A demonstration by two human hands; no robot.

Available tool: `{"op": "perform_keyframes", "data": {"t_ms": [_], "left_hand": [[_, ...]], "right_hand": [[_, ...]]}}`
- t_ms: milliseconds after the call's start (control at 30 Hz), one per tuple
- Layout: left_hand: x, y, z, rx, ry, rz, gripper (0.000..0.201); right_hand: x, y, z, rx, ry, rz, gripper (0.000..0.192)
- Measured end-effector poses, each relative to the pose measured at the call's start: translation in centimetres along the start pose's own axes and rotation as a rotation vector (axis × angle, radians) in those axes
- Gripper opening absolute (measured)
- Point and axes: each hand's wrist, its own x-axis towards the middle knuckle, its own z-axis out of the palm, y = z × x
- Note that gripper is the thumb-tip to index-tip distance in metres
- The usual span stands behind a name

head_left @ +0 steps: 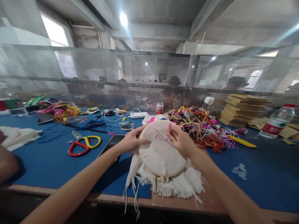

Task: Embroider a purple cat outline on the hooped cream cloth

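My left hand grips the left rim of a round wooden embroidery hoop, its thumb lying over the stretched white cloth. A short row of purple stitches runs across the upper part of the cloth, with a loose thread by it. At the upper right of the hoop, my right hand has its fingers pinched together close to the stitches. A small pink piece sticks up at these fingertips; whether it is a handle or a finger cover, I cannot tell. Frayed cloth edges hang below the hoop, over the table edge.
Scissors with red and yellow handles lie left, beside a dark phone. Behind the hoop are a tangled yarn heap and a drink can. A yellow cutter, a bottle and stacked brown paper are right. Another person's arm shows left.
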Motion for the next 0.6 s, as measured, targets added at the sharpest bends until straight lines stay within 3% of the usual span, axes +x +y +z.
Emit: {"op": "perform_keyframes", "data": {"t_ms": [100, 267, 600], "left_hand": [[-0.05, 0.26, 0.02, 0.022, 0.006, -0.029, 0.074], [-0.04, 0.41, 0.14, -0.012, -0.006, -0.025, 0.075], [0.09, 0.45, 0.26, -0.042, -0.016, -0.005, 0.072]], "right_hand": [[-0.06, 0.13, -0.08, 0.04, 0.05, 0.029, 0.018], [-0.33, 0.31, 0.05, 0.334, 0.089, 0.22, 0.018], [-0.55, 0.7, 0.44, 0.458, 0.146, 0.243, 0.02]]}}
